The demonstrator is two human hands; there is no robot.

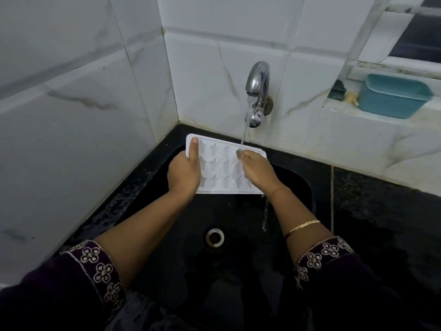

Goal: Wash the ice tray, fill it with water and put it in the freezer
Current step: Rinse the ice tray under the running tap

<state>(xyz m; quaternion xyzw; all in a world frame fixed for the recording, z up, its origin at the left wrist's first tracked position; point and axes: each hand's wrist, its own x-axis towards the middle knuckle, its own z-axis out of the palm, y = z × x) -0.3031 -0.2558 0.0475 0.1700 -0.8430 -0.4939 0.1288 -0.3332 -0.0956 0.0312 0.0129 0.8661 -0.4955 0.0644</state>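
Note:
A white ice tray (220, 163) with star-shaped cells is held tilted over the black sink (298, 187), under the running tap (257, 91). My left hand (185, 172) grips its left edge, thumb lying on the top face. My right hand (256, 169) rests on the tray's right part with fingers bent onto the cells, right where the water stream (244, 137) lands. Water runs off the tray's lower right corner into the sink.
The sink drain (215, 236) lies below the tray. Black wet countertop (381, 211) extends to the right. On the tiled ledge at right stand a teal plastic tub (393, 96) and a dark scrubber (337, 90). Tiled walls close the corner at left and behind.

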